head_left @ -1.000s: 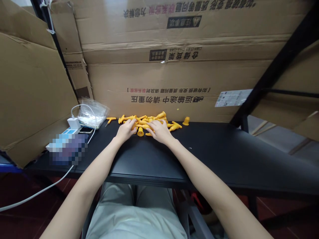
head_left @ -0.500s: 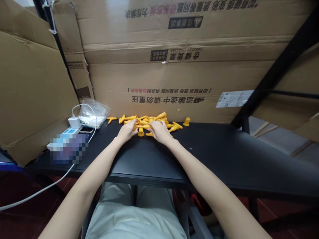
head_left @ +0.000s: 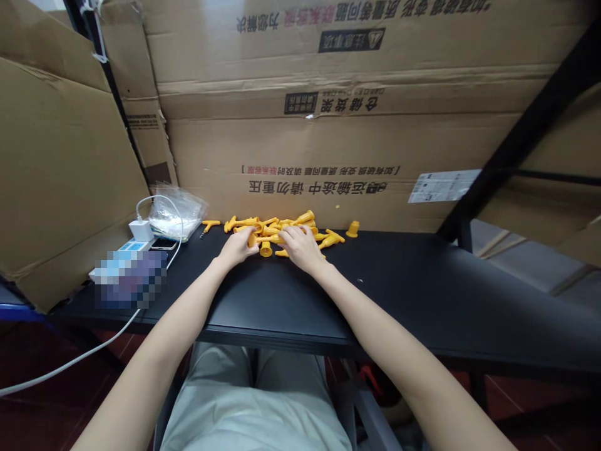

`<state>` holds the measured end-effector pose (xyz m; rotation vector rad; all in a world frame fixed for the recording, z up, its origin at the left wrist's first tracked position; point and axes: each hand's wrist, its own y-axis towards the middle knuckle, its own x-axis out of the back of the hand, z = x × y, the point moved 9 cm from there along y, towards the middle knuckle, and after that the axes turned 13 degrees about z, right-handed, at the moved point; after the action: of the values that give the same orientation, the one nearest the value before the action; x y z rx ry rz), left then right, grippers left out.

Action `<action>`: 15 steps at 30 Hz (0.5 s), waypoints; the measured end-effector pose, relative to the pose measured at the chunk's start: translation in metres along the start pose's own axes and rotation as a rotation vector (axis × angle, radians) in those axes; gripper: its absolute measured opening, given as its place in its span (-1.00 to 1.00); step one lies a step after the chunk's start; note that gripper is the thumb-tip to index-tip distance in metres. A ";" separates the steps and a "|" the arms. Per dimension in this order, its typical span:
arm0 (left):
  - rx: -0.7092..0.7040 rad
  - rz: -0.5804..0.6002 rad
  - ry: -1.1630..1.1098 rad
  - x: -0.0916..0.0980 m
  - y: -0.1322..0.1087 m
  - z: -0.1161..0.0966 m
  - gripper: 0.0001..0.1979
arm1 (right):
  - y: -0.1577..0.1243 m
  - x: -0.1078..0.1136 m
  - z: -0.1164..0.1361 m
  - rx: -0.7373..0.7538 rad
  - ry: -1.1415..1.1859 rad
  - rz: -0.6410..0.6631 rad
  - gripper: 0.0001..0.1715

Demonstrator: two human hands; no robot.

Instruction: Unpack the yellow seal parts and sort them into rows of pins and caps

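Observation:
A heap of yellow plastic corkscrew parts (head_left: 270,223) lies at the back of the black table, handles and bell-shaped sleeves mixed together. My left hand (head_left: 237,248) is closed at the heap's left front, its fingertips around a yellow sleeve (head_left: 252,240). To the right, my right hand (head_left: 301,247) curls its fingers over a slim yellow corkscrew piece (head_left: 273,238) that points toward the left hand; the fingers hide part of it. Between the hands a yellow sleeve (head_left: 265,249) stands in front. One T-handled corkscrew (head_left: 211,225) with a metal spiral lies apart at the left.
Another yellow sleeve (head_left: 352,229) stands alone right of the heap. At the left are a clear plastic bag (head_left: 176,210), a phone (head_left: 164,244), a power strip (head_left: 134,246) with a white charger (head_left: 141,230), and a trailing white cable (head_left: 113,339). Cardboard (head_left: 300,144) walls the back.
Both hands stay almost where they were at the heap, with only a slight shift of the fingers. The whole view has moved a little.

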<state>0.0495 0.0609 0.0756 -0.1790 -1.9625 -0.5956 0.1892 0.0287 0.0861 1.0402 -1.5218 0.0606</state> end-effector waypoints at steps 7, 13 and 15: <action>-0.054 -0.035 0.069 0.001 -0.002 -0.009 -0.57 | 0.000 -0.006 0.002 -0.016 0.047 0.061 -0.62; -0.063 -0.024 0.098 -0.002 -0.001 -0.011 -0.57 | 0.002 -0.004 0.004 -0.035 0.042 0.093 -0.75; -0.060 -0.034 0.071 -0.001 -0.001 -0.010 -0.58 | 0.002 -0.001 0.004 -0.043 0.032 0.073 -0.76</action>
<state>0.0574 0.0555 0.0783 -0.1598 -1.8839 -0.6752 0.1852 0.0284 0.0848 0.9457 -1.5256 0.0942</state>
